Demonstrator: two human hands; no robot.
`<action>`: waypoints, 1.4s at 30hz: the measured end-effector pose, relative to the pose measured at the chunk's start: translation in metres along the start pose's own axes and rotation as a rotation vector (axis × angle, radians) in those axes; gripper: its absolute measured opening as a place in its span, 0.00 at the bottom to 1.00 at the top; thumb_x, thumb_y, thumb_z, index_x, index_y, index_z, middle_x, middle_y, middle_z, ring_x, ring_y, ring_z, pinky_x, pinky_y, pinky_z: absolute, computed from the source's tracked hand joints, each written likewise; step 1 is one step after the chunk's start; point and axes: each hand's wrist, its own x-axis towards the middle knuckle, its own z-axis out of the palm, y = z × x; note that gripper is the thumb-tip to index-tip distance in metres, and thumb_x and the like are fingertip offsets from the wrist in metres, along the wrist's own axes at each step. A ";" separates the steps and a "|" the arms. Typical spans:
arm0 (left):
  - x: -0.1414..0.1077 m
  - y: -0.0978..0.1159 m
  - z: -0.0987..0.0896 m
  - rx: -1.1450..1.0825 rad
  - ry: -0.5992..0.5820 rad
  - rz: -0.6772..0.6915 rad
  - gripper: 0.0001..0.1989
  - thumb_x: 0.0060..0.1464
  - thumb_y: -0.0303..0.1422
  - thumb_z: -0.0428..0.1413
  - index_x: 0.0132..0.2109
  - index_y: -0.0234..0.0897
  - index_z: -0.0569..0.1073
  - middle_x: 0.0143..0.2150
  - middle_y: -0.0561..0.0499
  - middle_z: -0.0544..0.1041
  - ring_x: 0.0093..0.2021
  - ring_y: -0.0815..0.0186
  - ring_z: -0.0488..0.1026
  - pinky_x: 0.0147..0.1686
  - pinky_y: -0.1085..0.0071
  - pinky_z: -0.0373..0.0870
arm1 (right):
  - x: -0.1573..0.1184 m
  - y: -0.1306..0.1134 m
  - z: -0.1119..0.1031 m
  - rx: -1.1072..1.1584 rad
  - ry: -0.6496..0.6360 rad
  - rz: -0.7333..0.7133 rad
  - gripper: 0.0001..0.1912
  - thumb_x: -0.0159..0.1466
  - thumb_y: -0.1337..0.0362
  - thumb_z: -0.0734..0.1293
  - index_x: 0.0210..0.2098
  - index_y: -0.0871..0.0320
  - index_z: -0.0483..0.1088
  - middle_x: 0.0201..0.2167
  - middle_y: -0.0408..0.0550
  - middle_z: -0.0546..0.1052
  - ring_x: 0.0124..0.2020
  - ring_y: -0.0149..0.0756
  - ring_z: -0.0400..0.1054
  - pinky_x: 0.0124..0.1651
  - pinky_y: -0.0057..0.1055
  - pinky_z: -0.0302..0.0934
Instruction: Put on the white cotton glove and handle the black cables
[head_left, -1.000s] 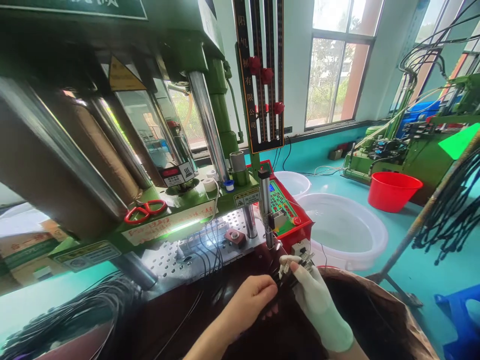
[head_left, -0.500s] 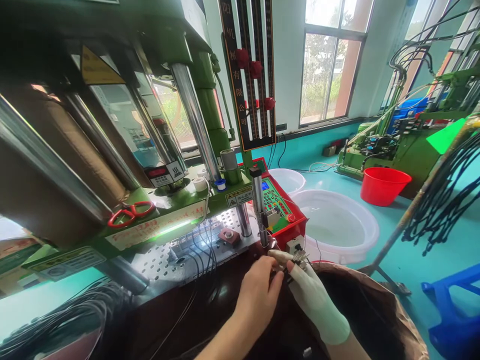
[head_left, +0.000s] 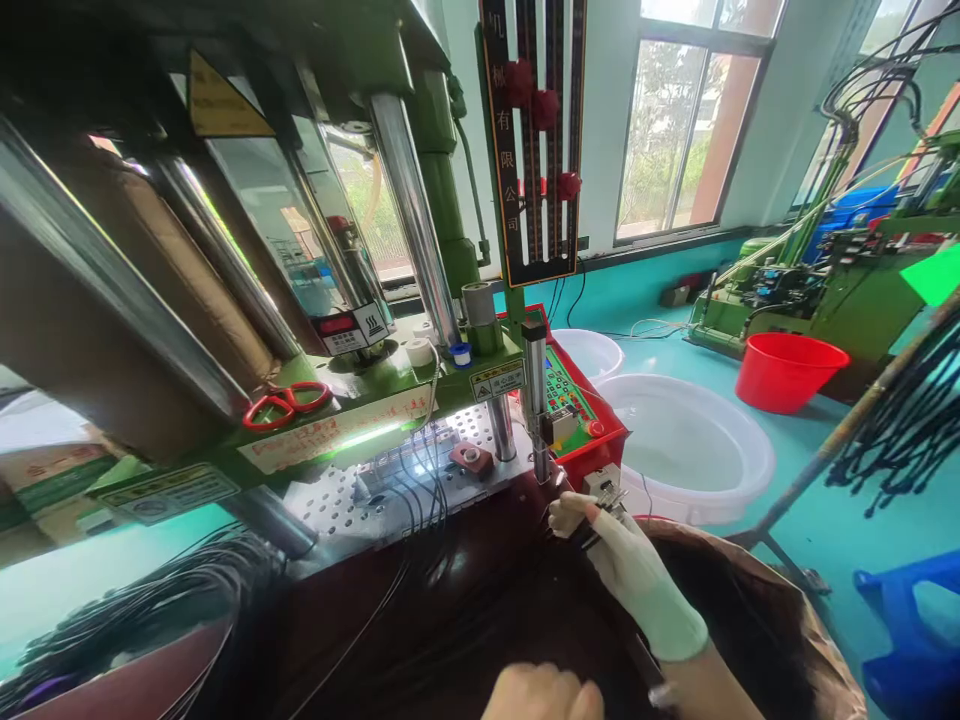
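My right hand [head_left: 637, 570], in a pale glove, is closed around a bundle of small metal-tipped parts [head_left: 611, 500] with dark pieces under its fingers. It is just in front of the machine's right corner. My left hand [head_left: 544, 692] is bare and low at the bottom edge, cut off by the frame. Its fingers are curled, and whatever they hold is hidden. Thin dark cables [head_left: 431, 495] run from the lit metal fixture [head_left: 405, 465] over the dark tabletop [head_left: 480, 590].
The green press [head_left: 442, 190] stands left, with red scissors [head_left: 286, 405] on its ledge. A red control panel [head_left: 574, 400], a white tub [head_left: 694, 440] and a red bucket [head_left: 791, 370] are to the right. Coiled black cables [head_left: 172, 610] lie at lower left.
My left hand has left my right hand and moved down to the bottom edge. My right hand still holds the parts. The view has shifted slightly.
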 end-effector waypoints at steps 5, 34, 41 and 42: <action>0.047 -0.026 -0.053 -0.154 -0.141 -0.353 0.15 0.59 0.30 0.41 0.26 0.38 0.66 0.20 0.51 0.71 0.20 0.68 0.67 0.20 0.72 0.51 | -0.002 -0.001 -0.001 0.026 -0.109 -0.010 0.16 0.56 0.55 0.67 0.40 0.56 0.75 0.40 0.52 0.77 0.43 0.46 0.69 0.53 0.46 0.56; 0.042 0.000 -0.008 -1.922 -0.057 -1.103 0.21 0.42 0.48 0.55 0.28 0.31 0.66 0.13 0.56 0.65 0.09 0.74 0.59 0.08 0.78 0.51 | 0.016 -0.055 0.055 -0.886 -0.791 0.221 0.24 0.61 0.58 0.62 0.56 0.55 0.61 0.56 0.51 0.65 0.58 0.46 0.56 0.58 0.46 0.49; 0.022 0.014 0.019 -1.927 0.104 -1.211 0.29 0.35 0.57 0.55 0.29 0.32 0.65 0.12 0.58 0.62 0.09 0.75 0.55 0.09 0.77 0.47 | 0.012 -0.023 0.057 -0.900 -1.031 0.285 0.26 0.61 0.58 0.61 0.57 0.57 0.59 0.55 0.53 0.66 0.56 0.46 0.58 0.58 0.44 0.50; 0.017 0.012 0.019 -1.883 0.126 -1.230 0.29 0.36 0.57 0.55 0.30 0.33 0.65 0.11 0.60 0.61 0.08 0.76 0.54 0.08 0.78 0.46 | 0.013 -0.016 0.058 -0.889 -1.019 0.269 0.24 0.62 0.58 0.59 0.57 0.57 0.60 0.54 0.53 0.67 0.55 0.46 0.59 0.57 0.44 0.52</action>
